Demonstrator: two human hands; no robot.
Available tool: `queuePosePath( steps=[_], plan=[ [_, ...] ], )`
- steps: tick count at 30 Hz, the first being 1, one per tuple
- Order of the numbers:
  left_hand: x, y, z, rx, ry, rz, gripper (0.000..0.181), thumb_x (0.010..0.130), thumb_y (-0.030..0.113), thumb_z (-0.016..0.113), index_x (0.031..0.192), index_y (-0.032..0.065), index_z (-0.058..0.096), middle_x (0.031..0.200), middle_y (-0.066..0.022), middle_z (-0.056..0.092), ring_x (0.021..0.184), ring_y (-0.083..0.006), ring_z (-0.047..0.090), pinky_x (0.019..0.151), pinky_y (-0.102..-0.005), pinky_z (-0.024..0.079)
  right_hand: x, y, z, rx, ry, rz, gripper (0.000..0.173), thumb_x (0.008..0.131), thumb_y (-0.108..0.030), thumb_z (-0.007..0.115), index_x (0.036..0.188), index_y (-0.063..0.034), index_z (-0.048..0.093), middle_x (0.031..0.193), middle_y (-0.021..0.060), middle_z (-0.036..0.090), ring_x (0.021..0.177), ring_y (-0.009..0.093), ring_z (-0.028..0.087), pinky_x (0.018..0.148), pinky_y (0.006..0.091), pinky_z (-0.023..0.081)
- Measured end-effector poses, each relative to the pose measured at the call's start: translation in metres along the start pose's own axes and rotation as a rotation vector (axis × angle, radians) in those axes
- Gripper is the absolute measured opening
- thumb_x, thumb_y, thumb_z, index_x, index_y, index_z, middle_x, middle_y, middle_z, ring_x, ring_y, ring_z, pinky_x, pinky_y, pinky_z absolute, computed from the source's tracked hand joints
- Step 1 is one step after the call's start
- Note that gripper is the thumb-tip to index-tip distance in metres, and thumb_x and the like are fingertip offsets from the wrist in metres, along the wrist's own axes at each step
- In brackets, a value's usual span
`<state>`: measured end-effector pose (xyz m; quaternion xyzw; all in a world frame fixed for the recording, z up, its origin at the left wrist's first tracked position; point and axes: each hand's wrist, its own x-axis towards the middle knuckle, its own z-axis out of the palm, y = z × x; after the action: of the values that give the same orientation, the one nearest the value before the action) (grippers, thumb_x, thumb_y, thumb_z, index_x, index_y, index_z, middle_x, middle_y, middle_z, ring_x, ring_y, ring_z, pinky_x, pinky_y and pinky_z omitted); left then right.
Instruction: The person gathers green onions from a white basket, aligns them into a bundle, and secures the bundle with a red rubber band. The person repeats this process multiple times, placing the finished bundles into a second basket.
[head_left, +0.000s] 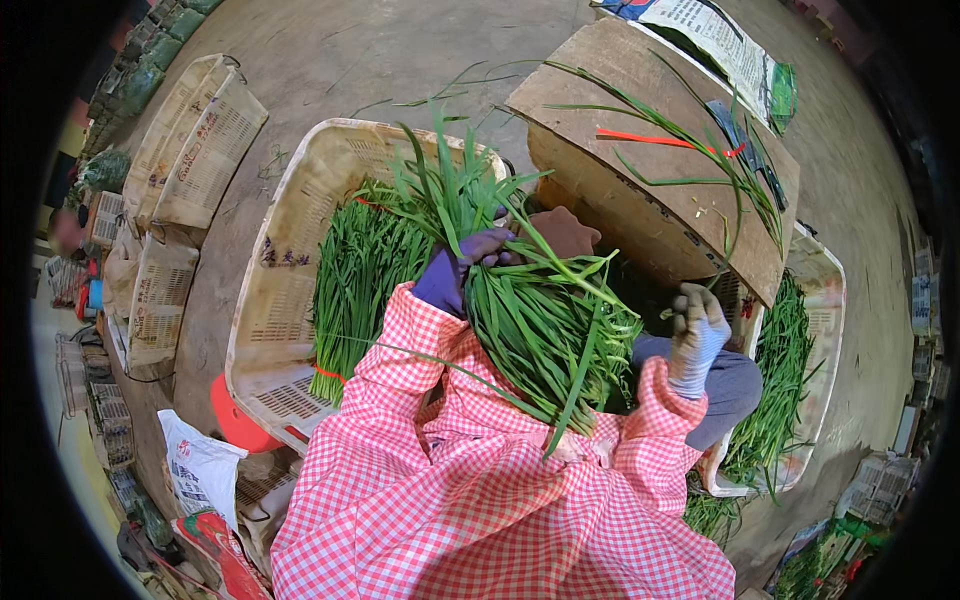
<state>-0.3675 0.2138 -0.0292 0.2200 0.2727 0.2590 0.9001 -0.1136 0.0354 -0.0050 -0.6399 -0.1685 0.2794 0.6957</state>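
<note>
My left hand (484, 251), in a purple glove, is closed around a thick bunch of green garlic chives (525, 322). The bunch lies across my lap, with leaf ends sticking out above and below the grip. To the right of the bunch, my right hand (697, 322) is raised in a grey-white knit glove with its fingers curled. A small pale bit shows at its fingertips, but whether it grips a stem is unclear. Bundled chives (364, 285) with an orange-red tie (330, 373) stand in a plastic crate (259, 315) on my left.
A board (600, 82) ahead right carries a knife (750, 154), an orange-red strip (645, 139) and loose leaves. Beside my right knee is a crate (829, 300) of loose chives (772, 390). Left are stacked crates (202, 150), a red plastic object (236, 420) and a white sack (195, 457).
</note>
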Motion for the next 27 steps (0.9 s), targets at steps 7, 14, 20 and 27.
queuePosePath(
  steps=[7,14,20,27],
  plan=[
    [0.01,0.007,-0.01,-0.214,-0.155,-0.18,0.027,0.087,0.016,0.051,0.11,0.002,0.052,0.061,0.0044,0.048,0.069,-0.0088,0.052,0.064,-0.0274,0.05,0.017,0.033,-0.068,-0.806,-0.196,-0.228,0.036,0.075,-0.015,0.064,0.107,0.0011,0.058,0.093,0.018,0.063,0.083,0.023,0.061,0.075,0.03,0.047],
    [-0.002,0.01,0.014,0.079,0.016,-0.048,0.026,0.088,0.015,0.05,0.111,0.003,0.053,0.071,0.0009,0.055,0.074,-0.0095,0.055,0.068,-0.0291,0.052,-0.01,-0.006,0.095,-0.874,-0.743,-0.492,0.025,0.072,-0.022,0.065,0.09,-0.0051,0.063,0.08,0.0151,0.059,0.077,0.031,0.058,0.067,0.0355,0.047],
    [-0.003,0.003,-0.002,0.08,-0.086,0.045,0.023,0.089,0.017,0.048,0.106,0.0024,0.054,0.074,0.0014,0.052,0.065,-0.008,0.053,0.059,-0.0219,0.049,-0.005,-0.006,0.098,-0.525,-0.749,-0.25,0.021,0.073,-0.01,0.066,0.091,0.0013,0.063,0.068,0.0077,0.055,0.059,0.014,0.052,0.056,0.0264,0.042],
    [-0.003,0.0,-0.002,-0.046,-0.18,-0.055,0.025,0.088,0.016,0.047,0.103,-0.0032,0.051,0.077,-0.003,0.05,0.068,-0.0094,0.05,0.062,-0.0217,0.047,-0.014,-0.009,0.106,-0.029,-0.425,-0.002,0.017,0.08,-0.013,0.063,0.087,0.0027,0.066,0.062,-0.0002,0.058,0.047,0.003,0.044,0.044,0.0175,0.034]
  ],
)
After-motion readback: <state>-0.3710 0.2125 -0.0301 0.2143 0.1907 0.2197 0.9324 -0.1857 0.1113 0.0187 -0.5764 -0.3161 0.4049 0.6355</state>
